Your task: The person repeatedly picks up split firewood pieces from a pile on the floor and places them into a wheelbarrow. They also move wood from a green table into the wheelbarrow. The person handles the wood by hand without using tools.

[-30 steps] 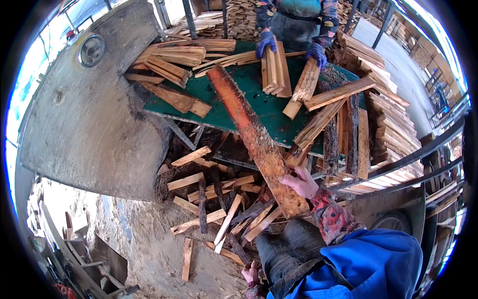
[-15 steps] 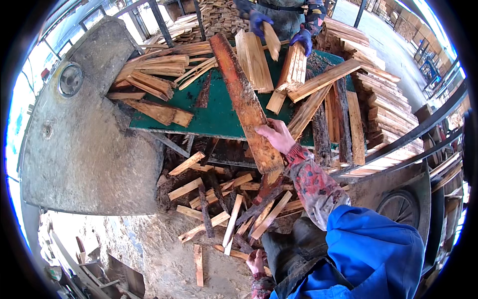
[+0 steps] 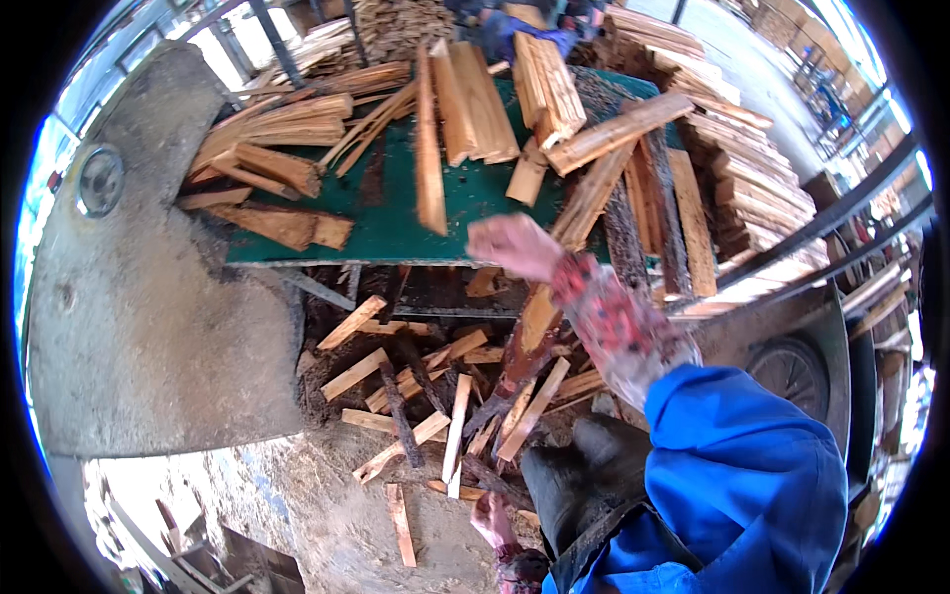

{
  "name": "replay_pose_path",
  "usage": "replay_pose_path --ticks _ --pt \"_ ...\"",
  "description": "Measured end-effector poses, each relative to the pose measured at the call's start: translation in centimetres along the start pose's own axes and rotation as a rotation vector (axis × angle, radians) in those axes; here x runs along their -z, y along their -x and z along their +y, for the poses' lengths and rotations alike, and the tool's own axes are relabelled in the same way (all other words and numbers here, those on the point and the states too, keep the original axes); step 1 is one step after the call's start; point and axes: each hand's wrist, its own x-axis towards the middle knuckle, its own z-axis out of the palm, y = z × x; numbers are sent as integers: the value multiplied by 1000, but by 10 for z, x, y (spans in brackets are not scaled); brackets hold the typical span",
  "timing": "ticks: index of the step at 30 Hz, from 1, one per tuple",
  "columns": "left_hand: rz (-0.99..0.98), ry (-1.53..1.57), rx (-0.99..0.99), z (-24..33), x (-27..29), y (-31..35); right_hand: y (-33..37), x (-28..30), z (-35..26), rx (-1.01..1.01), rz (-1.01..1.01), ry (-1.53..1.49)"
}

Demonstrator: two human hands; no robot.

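My right hand [image 3: 517, 247], smeared by motion, hovers over the near edge of the green table [image 3: 396, 223]. No board shows in it. Beyond its fingertips a narrow wooden slab [image 3: 429, 148] lies on the table, beside two pale boards [image 3: 480, 104]. Low in the picture is my left hand [image 3: 492, 519], fingers curled, by the scattered wood pieces; whatever it may hold is hidden. Under my right forearm a dark bark-covered slab [image 3: 524, 346] slopes down toward the pile of offcuts [image 3: 426, 386].
Across the table a person in blue gloves [image 3: 500, 32] works beside a bundle of boards [image 3: 546, 91]. Split wood [image 3: 287, 124] lies at the left, next to a large grey metal plate [image 3: 168, 317]. Stacked slats [image 3: 757, 188], dark rails and a wheel [image 3: 789, 374] are at the right.
The bark-edged slab that my right hand held has been let go and now lies on the table. My right hand has moved slightly left. The co-worker's gloved hands have shifted back.
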Motion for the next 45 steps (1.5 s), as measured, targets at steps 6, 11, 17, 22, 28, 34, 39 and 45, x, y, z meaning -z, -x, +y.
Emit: replay_pose_path --ticks 6,11,17,22,28,34,39,45 --pt "-269 -76 -451 130 -56 -52 154 88 -8 -51 165 192" --pt "-483 -266 -562 215 -155 -85 184 214 28 -220 592 604" --pt "-699 -473 -668 228 -237 -60 185 279 113 -587 502 958" --pt "-1018 -387 -567 186 -274 9 215 279 124 -567 535 1031" --pt "-952 -671 -869 254 -338 31 232 303 134 -695 601 834" --pt "-711 -757 -1507 294 -499 -15 224 306 153 -659 566 836" --pt "-452 -946 -1760 323 -605 -94 220 305 156 -584 523 804" --pt "-611 -1287 -1361 339 -643 -93 223 312 151 -630 499 799"
